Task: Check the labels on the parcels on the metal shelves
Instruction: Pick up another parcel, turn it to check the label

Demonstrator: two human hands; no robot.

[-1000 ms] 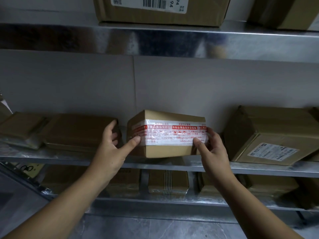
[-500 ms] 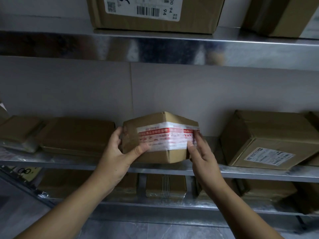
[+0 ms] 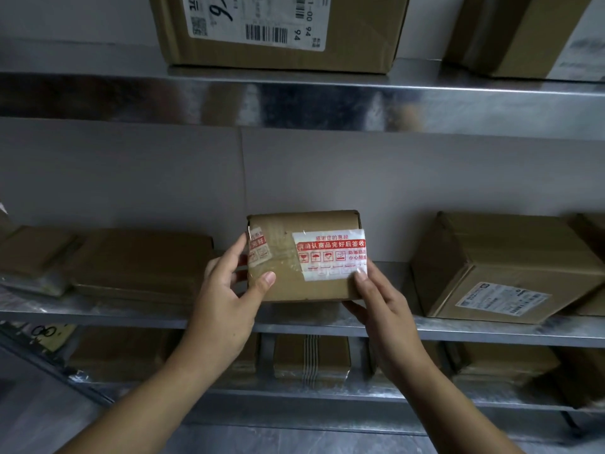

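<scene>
Thumbs on its front face and fingers curled behind its sides, the left hand [image 3: 226,299] and right hand [image 3: 386,316] that I watch grip a small parcel [image 3: 284,257] upright. Its red-and-white tape label [image 3: 329,253] faces me. It sits above the front edge of the middle metal shelf [image 3: 131,317], between flat parcels [image 3: 140,260] and a labelled box [image 3: 501,267].

Top parcel label [image 3: 258,21]: "94" (perhaps "21-00")
</scene>
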